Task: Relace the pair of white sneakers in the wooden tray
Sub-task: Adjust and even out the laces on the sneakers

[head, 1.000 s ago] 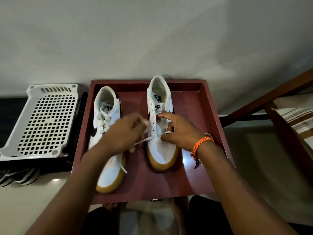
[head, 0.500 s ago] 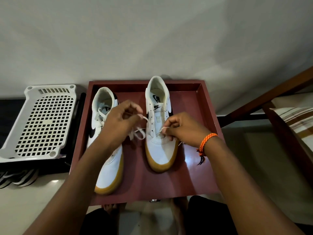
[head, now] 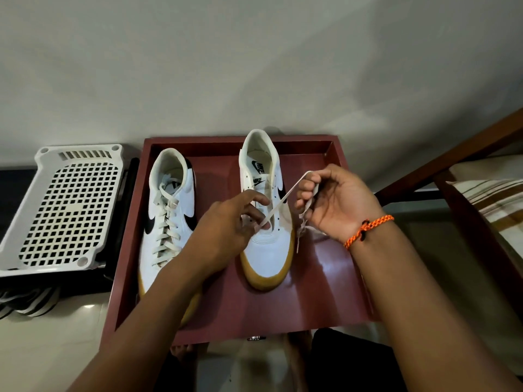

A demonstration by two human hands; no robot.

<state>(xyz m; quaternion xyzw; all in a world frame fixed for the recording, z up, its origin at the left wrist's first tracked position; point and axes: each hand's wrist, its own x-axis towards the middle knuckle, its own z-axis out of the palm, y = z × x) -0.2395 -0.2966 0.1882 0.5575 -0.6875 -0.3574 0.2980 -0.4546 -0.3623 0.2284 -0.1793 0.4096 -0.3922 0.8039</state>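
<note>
Two white sneakers with gum soles stand in a reddish wooden tray (head: 334, 292), toes toward me. The left sneaker (head: 169, 210) is fully laced. The right sneaker (head: 266, 250) has mostly bare eyelets. A white lace (head: 285, 198) runs taut from its lower eyelets up to the right. My right hand (head: 331, 205), with an orange bracelet at the wrist, pinches that lace end beside the shoe. My left hand (head: 226, 230) rests on the right sneaker's lower eyelets, fingers pinching the lace there. A loose lace end hangs by the shoe's right side.
A white perforated plastic basket (head: 62, 205) lies upside down left of the tray on a dark surface. A wooden furniture frame with a striped cushion (head: 492, 199) stands at the right. A pale wall rises behind the tray. My legs show below the tray's near edge.
My right hand has moved up and to the right, drawing the lace taut across the right sneaker. My left hand shifted right onto that shoe, uncovering the laced left sneaker.
</note>
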